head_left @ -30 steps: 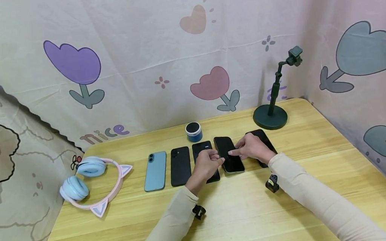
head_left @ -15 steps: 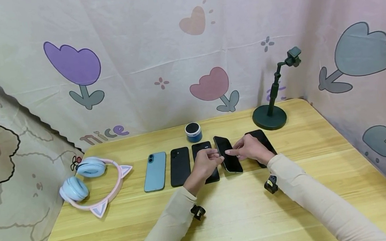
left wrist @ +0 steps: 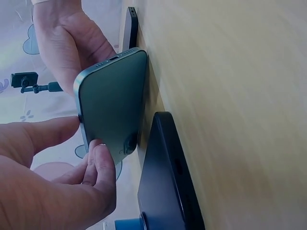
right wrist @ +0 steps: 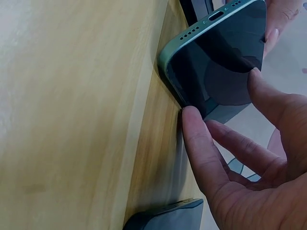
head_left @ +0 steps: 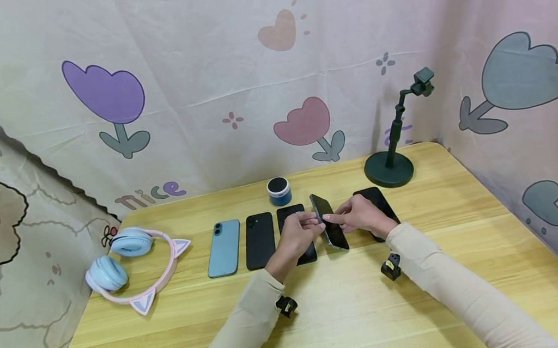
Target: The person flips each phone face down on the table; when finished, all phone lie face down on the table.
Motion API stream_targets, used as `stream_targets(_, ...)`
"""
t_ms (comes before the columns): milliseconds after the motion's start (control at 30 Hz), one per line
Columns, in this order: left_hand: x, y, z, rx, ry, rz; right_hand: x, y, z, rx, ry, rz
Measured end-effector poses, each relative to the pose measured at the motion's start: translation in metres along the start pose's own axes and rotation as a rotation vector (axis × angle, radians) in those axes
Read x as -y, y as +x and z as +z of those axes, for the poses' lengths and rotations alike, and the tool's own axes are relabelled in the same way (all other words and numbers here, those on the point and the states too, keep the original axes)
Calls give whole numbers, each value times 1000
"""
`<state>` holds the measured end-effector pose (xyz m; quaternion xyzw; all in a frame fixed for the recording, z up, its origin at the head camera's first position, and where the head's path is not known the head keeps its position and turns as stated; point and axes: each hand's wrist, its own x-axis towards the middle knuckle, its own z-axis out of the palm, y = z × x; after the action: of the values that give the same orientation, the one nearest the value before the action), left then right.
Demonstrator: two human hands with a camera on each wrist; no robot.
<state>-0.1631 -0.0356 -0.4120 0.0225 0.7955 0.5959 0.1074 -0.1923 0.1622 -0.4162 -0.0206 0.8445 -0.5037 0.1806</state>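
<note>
A smartphone (head_left: 335, 234) with a dark screen and green body stands tilted on its right long edge, its left edge raised off the table. In the left wrist view its green back (left wrist: 115, 100) shows. My left hand (head_left: 298, 239) pinches the raised edge, thumb on the rim and fingertips against the back. From the other side my right hand (head_left: 365, 215) holds it, with the thumb near the upper edge of the screen (right wrist: 216, 72) and the index finger at the lower edge. Beneath my left hand lies a black phone (head_left: 309, 255), partly covered.
A light-blue phone (head_left: 224, 249) and a black phone (head_left: 260, 242) lie to the left. Another dark phone (head_left: 379, 199) lies partly under my right hand. Behind are a small blue speaker (head_left: 279, 192) and a dark stand (head_left: 389, 171). Cat-ear headphones (head_left: 166, 273) lie at far left.
The smartphone lay nearly flat one second ago. Its left edge has since risen and it has tipped further onto its right edge between both hands, which barely moved.
</note>
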Motion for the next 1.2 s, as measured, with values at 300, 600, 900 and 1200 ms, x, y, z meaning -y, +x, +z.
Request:
stream_targets(300,-4,-1,3,11,3,26,0,-2,-2,21,68,-16)
stream_targets(600,-5,2,7,59,34,37,0,-2,-3,52,152,-2)
stream_targets(900,-7,1,9,90,53,40,2,-4,-5,64,190,25)
stream_targets(1200,-3,1,12,144,85,30,-2,-4,-7,119,245,-11)
